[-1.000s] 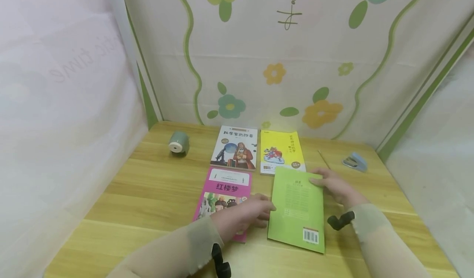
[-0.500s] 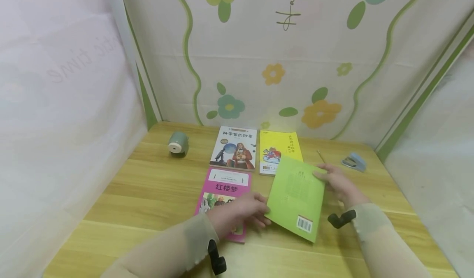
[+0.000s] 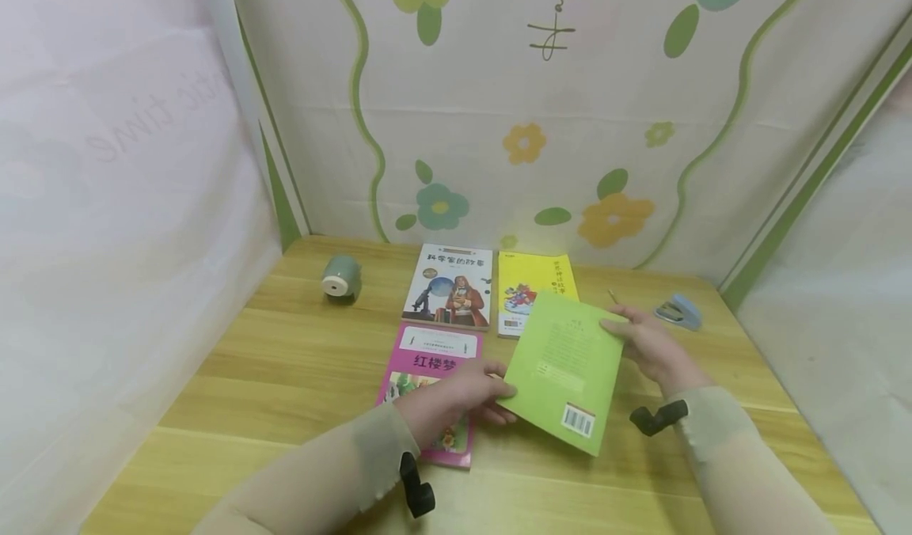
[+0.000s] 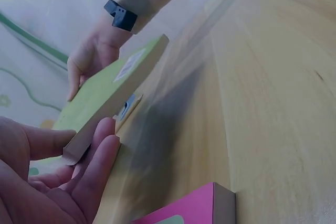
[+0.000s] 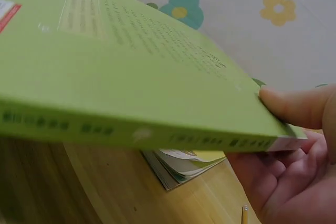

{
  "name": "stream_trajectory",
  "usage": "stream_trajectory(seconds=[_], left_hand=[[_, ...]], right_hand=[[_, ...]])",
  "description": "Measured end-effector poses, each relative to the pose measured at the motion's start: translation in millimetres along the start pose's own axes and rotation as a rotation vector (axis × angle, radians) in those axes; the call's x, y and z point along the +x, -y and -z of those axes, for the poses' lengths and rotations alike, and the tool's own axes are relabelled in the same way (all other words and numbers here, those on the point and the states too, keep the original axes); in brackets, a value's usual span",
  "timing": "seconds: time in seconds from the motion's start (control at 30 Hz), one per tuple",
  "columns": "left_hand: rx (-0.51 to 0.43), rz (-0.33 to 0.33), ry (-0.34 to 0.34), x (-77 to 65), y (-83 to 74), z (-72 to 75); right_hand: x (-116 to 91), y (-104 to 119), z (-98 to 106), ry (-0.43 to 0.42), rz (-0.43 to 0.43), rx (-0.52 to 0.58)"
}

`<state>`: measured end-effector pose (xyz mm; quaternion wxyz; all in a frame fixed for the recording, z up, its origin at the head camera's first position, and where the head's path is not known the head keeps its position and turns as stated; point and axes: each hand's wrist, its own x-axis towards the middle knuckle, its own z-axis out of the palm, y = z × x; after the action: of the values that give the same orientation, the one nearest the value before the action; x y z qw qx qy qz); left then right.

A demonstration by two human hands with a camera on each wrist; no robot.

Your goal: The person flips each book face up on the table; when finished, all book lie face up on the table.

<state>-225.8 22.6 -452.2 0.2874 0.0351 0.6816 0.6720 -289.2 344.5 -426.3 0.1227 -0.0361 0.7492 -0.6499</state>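
A green book point(image 3: 563, 369), its barcoded back cover facing up, is held tilted above the table between both hands. My left hand point(image 3: 466, 396) pinches its left edge, thumb on the cover and fingers beneath, as the left wrist view shows. At the upper right corner, my right hand point(image 3: 651, 349) grips the book with the thumb on top and curled fingers below. Under the left hand lies a pink book point(image 3: 438, 345), partly covered by it. Behind the green book, a yellow book point(image 3: 537, 278) is partly hidden. Left of that lies a white book point(image 3: 450, 282) with a figure on its cover.
A grey-green pencil sharpener point(image 3: 342, 275) stands at the table's back left. Toward the back right lies a light blue stapler point(image 3: 678, 311), with a pencil point(image 5: 244, 214) near the right hand. Printed cloth point(image 3: 442, 123) hangs behind the wooden table point(image 3: 285, 361).
The green book has risen off the table and turned clockwise, tilting over the yellow book. My left hand now pinches its left edge; the right hand keeps hold of the corner.
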Motion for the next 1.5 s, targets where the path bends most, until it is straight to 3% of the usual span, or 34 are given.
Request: stream_trajectory(seconds=[0.23, 0.53, 0.7, 0.87, 1.07, 1.17, 1.27, 1.5], left_hand=[[-0.044, 0.002, 0.006, 0.1, 1.1, 1.1], [-0.037, -0.005, -0.014, -1.5, 0.6, 0.1], [-0.016, 0.001, 0.008, 1.5, 1.7, 3.5], [0.0, 0.039, 0.042, 5.1, 0.9, 10.0], [-0.01, 0.065, 0.085, 5.7, -2.2, 15.3], [-0.003, 0.068, 0.097, 7.4, -2.1, 16.6], [0.002, 0.074, 0.095, 9.9, -1.8, 16.8], [-0.006, 0.095, 0.113, 13.4, -2.1, 15.9]], right_hand=[[-2.1, -0.8, 1.2, 0.045, 0.072, -0.001], [-5.0, 6.5, -1.2, 0.073, 0.178, 0.13], [-5.2, 13.0, -1.6, 0.151, 0.188, 0.282], [-4.8, 11.3, -0.8, 0.282, 0.242, 0.474], [-4.9, 4.9, -0.2, 0.368, 0.292, 0.581], [-5.9, 4.2, -0.9, 0.377, 0.301, 0.55], [-6.1, 5.4, -2.3, 0.368, 0.325, 0.448], [-6.1, 9.0, -3.8, 0.242, 0.309, 0.237]])
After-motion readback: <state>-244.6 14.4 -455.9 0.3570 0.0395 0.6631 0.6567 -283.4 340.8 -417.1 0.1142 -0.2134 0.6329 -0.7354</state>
